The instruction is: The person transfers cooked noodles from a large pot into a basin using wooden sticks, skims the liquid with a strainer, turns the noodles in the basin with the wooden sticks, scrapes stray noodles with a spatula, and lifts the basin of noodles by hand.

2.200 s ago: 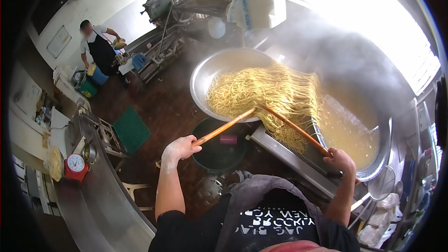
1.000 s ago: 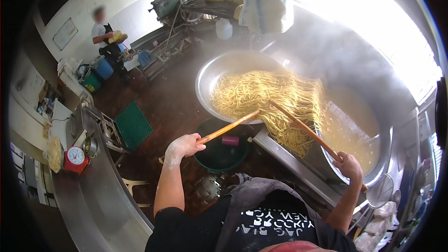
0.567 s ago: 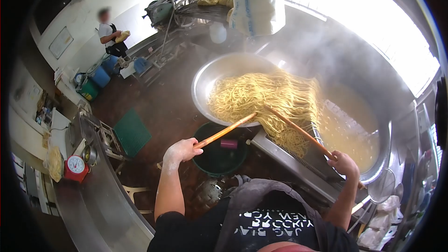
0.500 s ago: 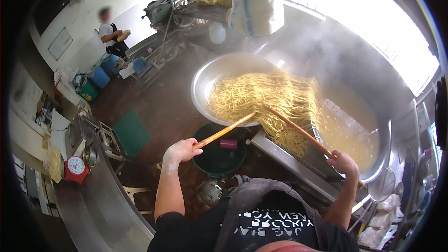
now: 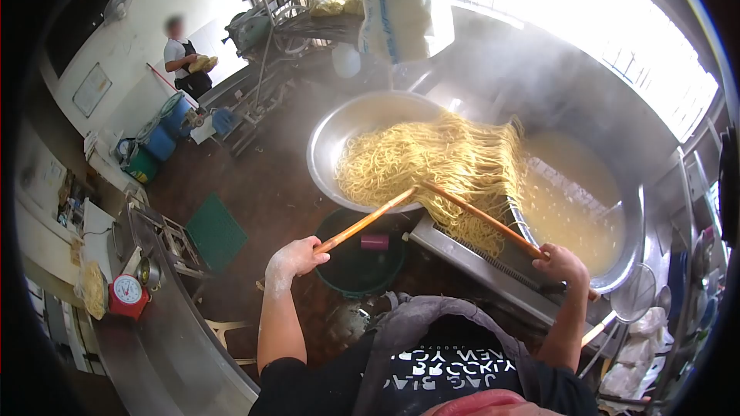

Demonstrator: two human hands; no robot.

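Observation:
My left hand (image 5: 299,257), dusted with white powder, is closed round one wooden stick (image 5: 368,220). A second wooden stick (image 5: 482,216) is gripped in my right hand (image 5: 562,263). The far ends of both sticks meet at the near edge of a large heap of yellow noodles (image 5: 416,156). Much of the heap lies in a wide metal bowl (image 5: 320,146); the rest drapes over the rim of a big vat (image 5: 634,240) of cloudy, steaming liquid (image 5: 574,204) and hangs down between the two.
A green tub (image 5: 351,273) with a pink object (image 5: 375,242) stands below the bowl. A strainer (image 5: 634,293) is at the right. On the left counter (image 5: 173,339) is a red scale (image 5: 128,293). Far left, a person (image 5: 185,60) holds something yellowish near blue barrels (image 5: 159,141).
Both stick tips have come together at the noodles' near edge. The view has shifted slightly. The other person has moved back toward the wall and holds the yellowish item in front.

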